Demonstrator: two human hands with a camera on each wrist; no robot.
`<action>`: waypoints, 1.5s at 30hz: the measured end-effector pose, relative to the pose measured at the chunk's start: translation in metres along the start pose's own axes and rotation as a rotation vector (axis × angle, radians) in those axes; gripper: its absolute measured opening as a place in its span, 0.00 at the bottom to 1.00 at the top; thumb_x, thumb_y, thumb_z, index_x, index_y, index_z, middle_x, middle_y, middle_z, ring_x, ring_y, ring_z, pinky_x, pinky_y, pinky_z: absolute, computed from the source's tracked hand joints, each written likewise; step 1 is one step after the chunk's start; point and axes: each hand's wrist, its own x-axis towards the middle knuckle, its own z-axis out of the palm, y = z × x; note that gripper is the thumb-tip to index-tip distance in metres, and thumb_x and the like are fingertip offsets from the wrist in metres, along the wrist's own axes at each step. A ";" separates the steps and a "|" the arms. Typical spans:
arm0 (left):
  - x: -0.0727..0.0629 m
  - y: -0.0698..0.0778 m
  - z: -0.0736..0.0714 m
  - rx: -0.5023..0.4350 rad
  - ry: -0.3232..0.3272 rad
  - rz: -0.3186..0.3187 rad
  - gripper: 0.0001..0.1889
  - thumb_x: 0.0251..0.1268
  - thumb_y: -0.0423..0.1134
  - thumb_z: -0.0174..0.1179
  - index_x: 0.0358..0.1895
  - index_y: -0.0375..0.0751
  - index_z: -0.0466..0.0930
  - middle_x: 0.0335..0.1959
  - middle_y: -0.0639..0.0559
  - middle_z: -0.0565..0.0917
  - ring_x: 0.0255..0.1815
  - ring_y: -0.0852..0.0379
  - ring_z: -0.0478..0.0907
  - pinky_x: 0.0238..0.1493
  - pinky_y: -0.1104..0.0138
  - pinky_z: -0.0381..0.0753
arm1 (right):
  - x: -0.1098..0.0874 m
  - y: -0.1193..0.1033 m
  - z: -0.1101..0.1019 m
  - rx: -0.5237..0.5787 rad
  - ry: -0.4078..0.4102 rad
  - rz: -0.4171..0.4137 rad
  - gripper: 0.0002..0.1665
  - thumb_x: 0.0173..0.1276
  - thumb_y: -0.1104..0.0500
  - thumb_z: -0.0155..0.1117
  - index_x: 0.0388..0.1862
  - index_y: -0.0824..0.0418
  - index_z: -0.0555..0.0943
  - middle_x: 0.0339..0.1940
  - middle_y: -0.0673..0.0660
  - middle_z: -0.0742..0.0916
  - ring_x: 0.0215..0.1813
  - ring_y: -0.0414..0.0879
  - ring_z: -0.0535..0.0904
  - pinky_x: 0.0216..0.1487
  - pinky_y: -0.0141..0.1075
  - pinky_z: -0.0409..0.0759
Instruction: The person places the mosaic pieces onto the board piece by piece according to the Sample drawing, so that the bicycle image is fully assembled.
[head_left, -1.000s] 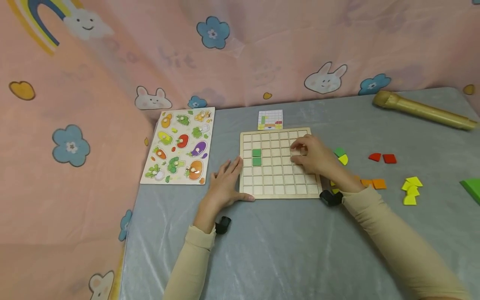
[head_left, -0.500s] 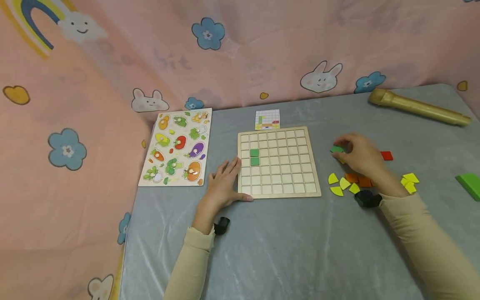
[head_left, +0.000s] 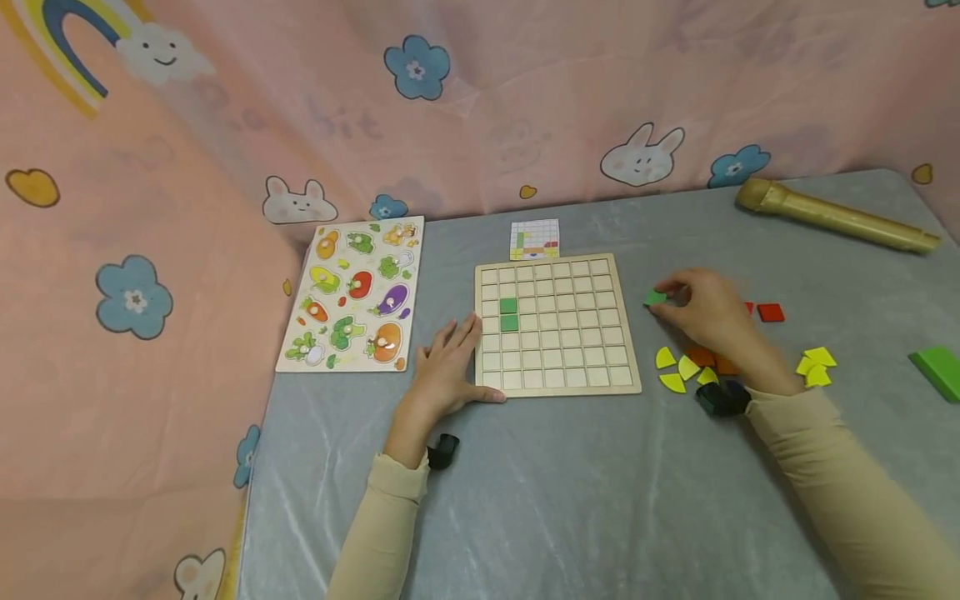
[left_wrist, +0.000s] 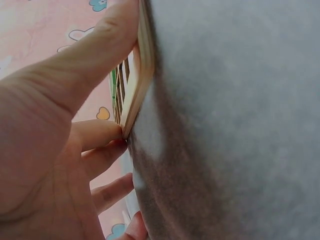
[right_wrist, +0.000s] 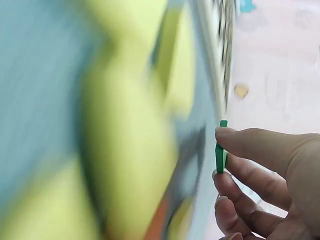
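Observation:
A wooden grid board [head_left: 557, 339] lies flat on the grey cloth, with two green square tiles [head_left: 508, 314] one above the other in its left part. My left hand [head_left: 447, 371] rests at the board's lower left corner: fairly straight fingers touch the left edge and the thumb lies along the near edge. In the left wrist view, the thumb and index finger meet the board's rim [left_wrist: 140, 90]. Right of the board, my right hand [head_left: 705, 310] pinches a green tile [head_left: 655, 297] between thumb and fingers; the right wrist view shows that tile [right_wrist: 220, 155] edge-on.
Yellow pieces [head_left: 672, 382] lie below my right hand, beside orange ones [head_left: 701, 356] partly hidden. Farther right are a red piece [head_left: 771, 312], more yellow pieces [head_left: 816, 367] and a green block [head_left: 937, 372]. A pattern card [head_left: 535, 239], vegetable puzzle [head_left: 351, 296] and golden-brown stick [head_left: 836, 215] lie around.
My right hand has gone from over the board's right side to the loose pieces, picked out a green tile, and shifted slightly left with it. My left hand has stayed on the board.

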 end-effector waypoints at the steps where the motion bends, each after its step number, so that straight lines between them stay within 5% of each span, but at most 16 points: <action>1: 0.000 0.000 0.000 0.000 0.000 0.001 0.66 0.51 0.59 0.82 0.88 0.52 0.46 0.90 0.59 0.45 0.91 0.47 0.40 0.81 0.31 0.46 | 0.001 -0.006 0.003 0.007 -0.004 -0.012 0.18 0.70 0.61 0.75 0.52 0.72 0.87 0.46 0.71 0.87 0.45 0.61 0.80 0.44 0.48 0.74; 13: 0.000 0.003 -0.003 0.009 -0.006 -0.005 0.67 0.50 0.59 0.82 0.88 0.52 0.46 0.90 0.59 0.45 0.91 0.47 0.41 0.81 0.33 0.48 | 0.019 -0.086 0.054 0.103 -0.157 -0.113 0.14 0.69 0.61 0.75 0.50 0.66 0.88 0.47 0.65 0.86 0.48 0.57 0.80 0.50 0.50 0.80; 22: 0.002 0.004 -0.004 0.035 -0.008 -0.007 0.67 0.50 0.61 0.81 0.88 0.50 0.46 0.90 0.57 0.46 0.91 0.45 0.42 0.81 0.33 0.48 | 0.018 -0.126 0.088 0.089 -0.209 -0.170 0.15 0.67 0.60 0.78 0.50 0.63 0.89 0.48 0.59 0.88 0.50 0.54 0.82 0.54 0.50 0.82; 33: 0.003 0.004 -0.005 0.045 -0.012 -0.006 0.67 0.50 0.61 0.81 0.88 0.49 0.46 0.90 0.56 0.47 0.91 0.45 0.43 0.81 0.33 0.49 | 0.014 -0.137 0.103 0.098 -0.217 -0.211 0.14 0.66 0.60 0.79 0.50 0.59 0.90 0.46 0.56 0.86 0.51 0.51 0.82 0.53 0.48 0.83; 45: 0.001 0.003 -0.004 0.040 -0.019 -0.025 0.67 0.50 0.61 0.81 0.88 0.49 0.45 0.90 0.57 0.45 0.91 0.45 0.42 0.81 0.33 0.48 | 0.012 -0.123 0.089 0.070 -0.226 -0.165 0.14 0.66 0.57 0.78 0.49 0.59 0.88 0.46 0.57 0.85 0.51 0.52 0.80 0.51 0.49 0.81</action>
